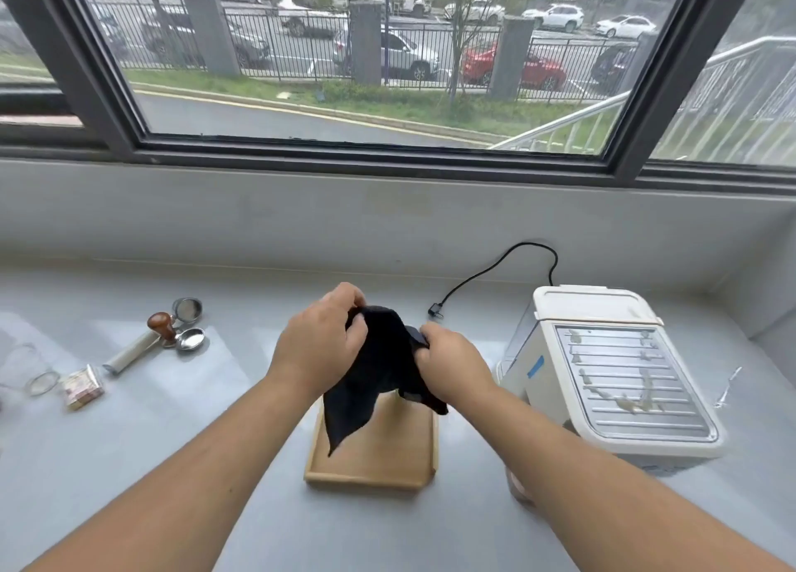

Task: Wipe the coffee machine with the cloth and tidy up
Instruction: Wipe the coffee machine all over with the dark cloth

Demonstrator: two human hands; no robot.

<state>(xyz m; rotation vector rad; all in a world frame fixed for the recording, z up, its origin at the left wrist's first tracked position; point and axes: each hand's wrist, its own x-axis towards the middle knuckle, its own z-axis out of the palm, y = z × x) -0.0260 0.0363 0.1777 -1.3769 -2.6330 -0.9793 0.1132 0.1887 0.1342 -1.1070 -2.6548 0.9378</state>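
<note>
Our left hand (321,347) and right hand (452,367) pinch the limp black cloth (379,382) above the shallow wooden tray (374,468); the smeared white coffee machine (611,373) lies rightward, nearer our right hand.

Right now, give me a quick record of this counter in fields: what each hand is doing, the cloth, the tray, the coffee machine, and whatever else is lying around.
left hand: gripping the black cloth's upper edge
right hand: gripping the same cloth from the other side
black cloth: held up, hanging over the tray
wooden tray: on the counter, centre
coffee machine: right of the tray, smears on its top grille
power cord: unplugged end lying behind the hands
tamper: far left, beside metal filter baskets
</note>
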